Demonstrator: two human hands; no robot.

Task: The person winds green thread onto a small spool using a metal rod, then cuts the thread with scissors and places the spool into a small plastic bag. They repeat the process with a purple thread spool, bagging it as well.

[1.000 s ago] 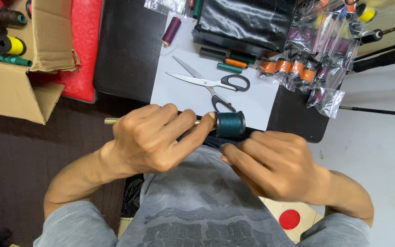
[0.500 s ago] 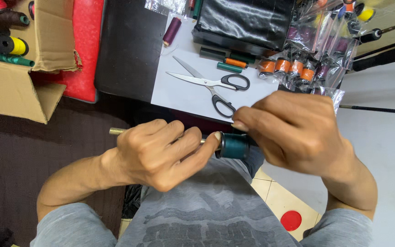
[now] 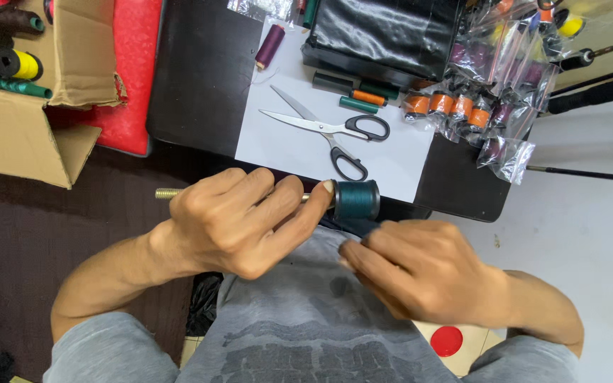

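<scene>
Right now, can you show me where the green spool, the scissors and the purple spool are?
Green spool [image 3: 357,199], head view, on its wound thread.
Scissors [image 3: 309,125], head view, on the blades.
Purple spool [image 3: 269,45], head view, on its thread.

Open brown cardboard box [image 3: 15,135] of thread spools top left, clear plastic bags [image 3: 494,92] of orange and purple spools top right

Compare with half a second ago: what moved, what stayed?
The right hand came off the far side of the dark teal spool and dropped toward the body, now just below it. The left hand keeps gripping the rod, raised slightly. Scissors and cardboard box unchanged.
</scene>
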